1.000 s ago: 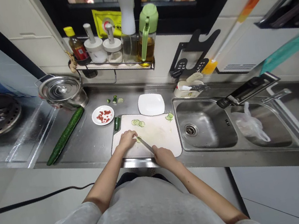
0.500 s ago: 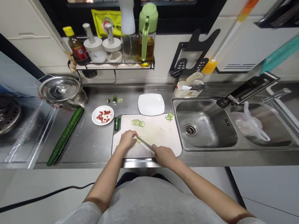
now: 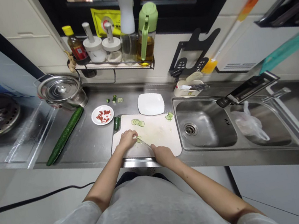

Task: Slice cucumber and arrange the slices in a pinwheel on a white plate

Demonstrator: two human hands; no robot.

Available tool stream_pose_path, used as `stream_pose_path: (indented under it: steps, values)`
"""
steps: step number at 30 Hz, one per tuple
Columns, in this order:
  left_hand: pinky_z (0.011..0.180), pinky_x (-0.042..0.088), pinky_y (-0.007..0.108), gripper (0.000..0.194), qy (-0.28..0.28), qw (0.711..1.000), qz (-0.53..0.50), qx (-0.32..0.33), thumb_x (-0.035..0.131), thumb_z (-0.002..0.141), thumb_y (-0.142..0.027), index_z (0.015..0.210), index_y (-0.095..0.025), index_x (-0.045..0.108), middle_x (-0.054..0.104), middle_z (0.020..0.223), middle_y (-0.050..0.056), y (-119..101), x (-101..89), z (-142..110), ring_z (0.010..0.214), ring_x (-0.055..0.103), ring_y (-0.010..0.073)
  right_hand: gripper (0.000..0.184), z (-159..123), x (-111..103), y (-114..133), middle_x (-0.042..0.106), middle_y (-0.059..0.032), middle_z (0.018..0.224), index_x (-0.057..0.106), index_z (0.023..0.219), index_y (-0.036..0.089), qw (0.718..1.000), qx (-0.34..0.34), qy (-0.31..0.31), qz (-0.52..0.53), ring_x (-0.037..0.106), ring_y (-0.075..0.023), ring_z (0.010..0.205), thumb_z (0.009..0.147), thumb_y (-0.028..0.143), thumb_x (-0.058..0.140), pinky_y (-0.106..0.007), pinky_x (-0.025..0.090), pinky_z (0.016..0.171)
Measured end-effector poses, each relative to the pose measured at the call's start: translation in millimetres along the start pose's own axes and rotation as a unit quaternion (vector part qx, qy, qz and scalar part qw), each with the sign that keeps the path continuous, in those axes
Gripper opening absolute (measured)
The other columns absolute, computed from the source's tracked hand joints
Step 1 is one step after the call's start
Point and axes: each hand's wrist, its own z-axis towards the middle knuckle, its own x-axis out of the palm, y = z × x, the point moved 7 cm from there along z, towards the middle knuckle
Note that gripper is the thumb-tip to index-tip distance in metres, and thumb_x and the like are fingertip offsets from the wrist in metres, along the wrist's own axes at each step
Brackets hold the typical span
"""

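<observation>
A white cutting board (image 3: 160, 133) lies on the steel counter in front of me. My left hand (image 3: 127, 139) is curled over a piece of cucumber (image 3: 138, 139) on the board, mostly hiding it. My right hand (image 3: 163, 155) grips the handle of a knife (image 3: 145, 142), whose blade points up-left and meets the cucumber at my left fingertips. Several thin cucumber slices (image 3: 137, 122) lie at the board's far side, more slices (image 3: 169, 116) sit at its far right corner, and a dark green cucumber end (image 3: 116, 123) rests on its far left edge.
A whole cucumber (image 3: 65, 135) lies left on the counter beside a lidded steel pot (image 3: 60, 90). Behind the board are a small plate of red pieces (image 3: 102, 115) and a white square dish (image 3: 151, 104). A double sink (image 3: 207, 127) is on the right. Bottles stand on a rack (image 3: 114, 66).
My right hand and the knife have drawn slightly nearer my left hand and toward me. My left hand stays on the cucumber.
</observation>
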Motion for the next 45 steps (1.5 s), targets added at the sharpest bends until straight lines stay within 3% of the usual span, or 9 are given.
stream_pose_path:
  steps: [12,22,32,40,45]
  values:
    - [0.087,0.039,0.034,0.024,0.002,1.000,0.021,-0.005,0.060,0.074,-0.023,0.097,-0.026,0.066,0.063,0.098,0.004,-2,-0.7,-1,0.098,0.055,0.0224,0.033,1,1,-2,0.069,-0.0144,0.096,0.045,0.119,0.017,1.000,-0.019,0.009,-0.009,0.066,-0.0245,0.093,0.087,0.008,0.038,-0.030,0.045,0.072]
    - [0.089,0.038,0.034,0.028,0.018,0.999,0.037,-0.026,0.058,0.076,-0.023,0.103,-0.026,0.064,0.063,0.103,0.004,-4,-2.1,-5,0.102,0.054,0.0226,0.036,-4,15,-12,0.069,-0.0136,0.094,0.044,0.121,0.017,1.000,-0.018,0.014,-0.008,0.066,-0.0256,0.091,0.086,0.009,0.037,-0.030,0.044,0.069]
    - [0.091,0.037,0.039,0.026,-0.009,0.996,0.054,-0.064,0.059,0.076,-0.029,0.102,-0.023,0.061,0.060,0.111,0.007,-9,4.2,-8,0.107,0.052,0.0258,0.035,-12,23,-19,0.069,-0.0139,0.096,0.043,0.122,0.018,0.999,-0.001,0.035,0.009,0.065,-0.0237,0.092,0.089,0.012,0.034,-0.029,0.041,0.069]
    - [0.091,0.037,0.038,0.018,-0.012,0.996,0.034,-0.083,0.059,0.075,-0.023,0.092,-0.022,0.062,0.062,0.107,0.007,-12,6.5,-6,0.105,0.054,0.0248,0.031,-22,30,-29,0.068,-0.0145,0.095,0.043,0.120,0.018,0.999,0.008,0.042,0.026,0.064,-0.0233,0.089,0.090,0.013,0.035,-0.028,0.037,0.067]
    - [0.082,0.039,0.030,0.021,0.004,0.995,-0.026,-0.091,0.057,0.073,-0.015,0.092,-0.023,0.061,0.067,0.090,0.000,-11,9.7,-5,0.089,0.060,0.0179,0.028,-25,30,-34,0.067,-0.0127,0.095,0.044,0.118,0.017,0.997,-0.004,0.049,0.053,0.063,-0.0236,0.087,0.091,0.019,0.036,-0.027,0.032,0.062]
